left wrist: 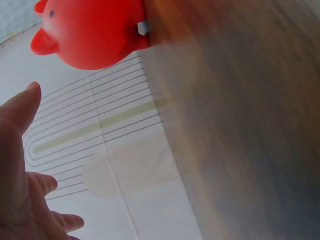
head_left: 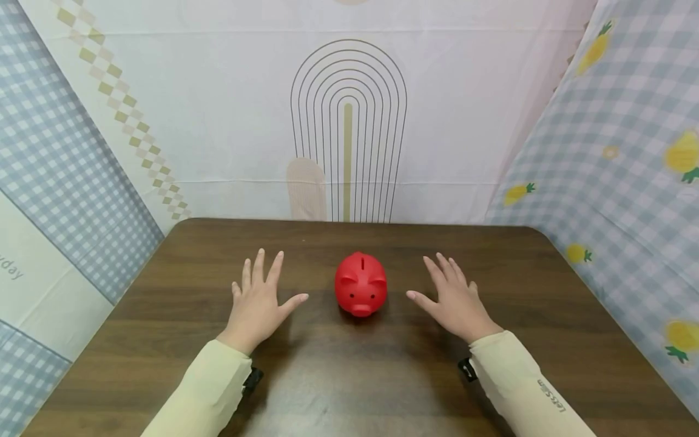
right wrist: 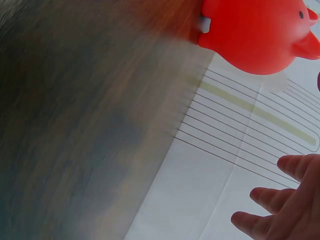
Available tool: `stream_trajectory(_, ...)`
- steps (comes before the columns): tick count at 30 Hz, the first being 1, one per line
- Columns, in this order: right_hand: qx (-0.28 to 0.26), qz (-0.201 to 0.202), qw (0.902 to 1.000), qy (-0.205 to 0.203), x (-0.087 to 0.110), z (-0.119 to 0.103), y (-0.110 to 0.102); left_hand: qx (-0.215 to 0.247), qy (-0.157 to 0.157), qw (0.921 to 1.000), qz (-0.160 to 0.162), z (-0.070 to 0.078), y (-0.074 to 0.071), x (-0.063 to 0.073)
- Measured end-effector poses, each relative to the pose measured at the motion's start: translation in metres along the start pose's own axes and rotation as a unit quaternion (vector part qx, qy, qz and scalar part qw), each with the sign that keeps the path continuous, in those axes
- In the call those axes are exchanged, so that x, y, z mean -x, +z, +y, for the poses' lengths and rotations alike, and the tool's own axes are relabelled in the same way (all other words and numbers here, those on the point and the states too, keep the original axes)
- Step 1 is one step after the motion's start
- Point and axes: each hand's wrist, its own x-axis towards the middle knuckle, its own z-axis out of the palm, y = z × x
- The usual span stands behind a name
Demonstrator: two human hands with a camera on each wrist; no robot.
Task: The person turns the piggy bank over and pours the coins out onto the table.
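Observation:
A red piggy bank (head_left: pixel 360 285) stands on the brown wooden table, its snout toward me and a dark coin slot on top. To its left my left hand (head_left: pixel 256 306) has its fingers spread, apart from the bank. On the other side my right hand (head_left: pixel 455 300) is likewise spread and touches nothing that I can see. In the left wrist view the bank (left wrist: pixel 95 32) shows at the top, beyond the left thumb (left wrist: pixel 20 107). The right wrist view shows the bank (right wrist: pixel 255 35) at upper right, with the right fingers (right wrist: pixel 270 200) below it.
The wooden table (head_left: pixel 338 376) ends at a white cloth backdrop (head_left: pixel 229 121) printed with arches. Checked cloth with pineapples (head_left: pixel 611 212) hangs along the right side, and blue checked cloth (head_left: pixel 71 121) along the left. Dark straps sit at both sleeve cuffs.

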Motion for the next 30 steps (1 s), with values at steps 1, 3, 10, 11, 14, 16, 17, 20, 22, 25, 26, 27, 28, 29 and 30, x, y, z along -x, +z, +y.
stream_trajectory(1, -0.003, 0.000, 1.0000, 0.001, 0.000, 0.000, 0.000, 0.007, -0.001, 1.0000, -0.001, 0.001, 0.000, -0.001)
stream_trajectory(3, -0.012, 0.001, 0.9999, 0.001, 0.000, -0.001, 0.001, 0.024, -0.003, 0.9997, -0.002, 0.004, 0.000, -0.002)
stream_trajectory(10, -0.058, 0.011, 0.9982, -0.004, -0.001, -0.005, 0.002, 0.071, -0.006, 0.9974, -0.008, 0.014, 0.001, -0.005)
stream_trajectory(11, -0.067, 0.014, 0.9977, -0.005, -0.001, -0.006, 0.002, 0.079, -0.005, 0.9968, -0.008, 0.016, 0.002, -0.005)
stream_trajectory(14, -0.091, 0.015, 0.9957, -0.003, -0.002, -0.007, 0.003, 0.100, 0.000, 0.9949, -0.006, 0.020, 0.003, -0.007)
stream_trajectory(16, -0.106, 0.011, 0.9943, -0.001, -0.002, -0.007, 0.003, 0.113, 0.004, 0.9935, -0.006, 0.023, 0.004, -0.008)
stream_trajectory(17, -0.113, 0.009, 0.9935, 0.001, -0.003, -0.007, 0.003, 0.120, 0.005, 0.9927, -0.007, 0.024, 0.004, -0.009)
stream_trajectory(20, -0.131, 0.004, 0.9914, 0.003, -0.003, -0.009, 0.004, 0.136, 0.008, 0.9906, -0.008, 0.027, 0.007, -0.011)
stream_trajectory(22, -0.138, 0.003, 0.9904, 0.002, -0.004, -0.010, 0.004, 0.145, 0.010, 0.9893, -0.009, 0.028, 0.009, -0.012)
stream_trajectory(25, -0.148, -0.001, 0.9890, 0.002, -0.004, -0.012, 0.004, 0.161, 0.013, 0.9867, -0.016, 0.029, 0.012, -0.014)
stream_trajectory(26, -0.150, -0.001, 0.9887, 0.003, -0.005, -0.013, 0.005, 0.168, 0.013, 0.9855, -0.019, 0.030, 0.013, -0.015)
stream_trajectory(27, -0.154, -0.001, 0.9880, 0.002, -0.005, -0.014, 0.005, 0.174, 0.015, 0.9843, -0.021, 0.030, 0.014, -0.016)
stream_trajectory(28, -0.159, 0.000, 0.9873, 0.002, -0.006, -0.015, 0.006, 0.182, 0.015, 0.9828, -0.024, 0.031, 0.015, -0.016)
stream_trajectory(29, -0.162, 0.001, 0.9867, 0.000, -0.006, -0.015, 0.006, 0.191, 0.014, 0.9812, -0.028, 0.032, 0.015, -0.017)
stream_trajectory(30, -0.166, 0.002, 0.9860, -0.002, -0.007, -0.016, 0.007, 0.198, 0.011, 0.9797, -0.031, 0.033, 0.016, -0.018)
